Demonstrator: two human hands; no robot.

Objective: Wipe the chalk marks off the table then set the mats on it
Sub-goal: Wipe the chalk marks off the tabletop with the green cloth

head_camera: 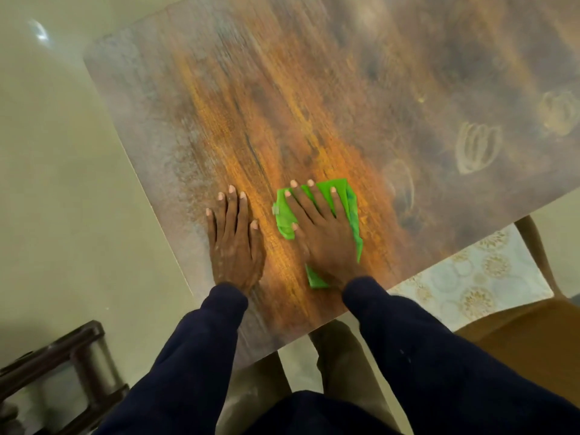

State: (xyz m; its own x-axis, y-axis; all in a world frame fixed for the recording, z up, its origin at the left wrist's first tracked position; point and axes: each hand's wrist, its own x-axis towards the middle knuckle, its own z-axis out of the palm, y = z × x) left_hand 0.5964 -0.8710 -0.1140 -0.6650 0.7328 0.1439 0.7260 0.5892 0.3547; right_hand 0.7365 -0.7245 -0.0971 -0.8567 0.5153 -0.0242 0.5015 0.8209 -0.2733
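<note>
– Chalk marks, pale and loopy, where are they?
– Start at the right hand. It lies flat, fingers spread, pressing a soft green cloth on the brown wooden table. The left hand lies flat beside it, holding nothing. The marks are farther right, apart from the cloth.
– Will the cloth push easily?
– I think so. It looks light and floppy, so it may bunch up. Press its middle with a flat palm.
– And the mats?
– A pale patterned sheet lies below the table edge. Maybe it is a mat.
</note>
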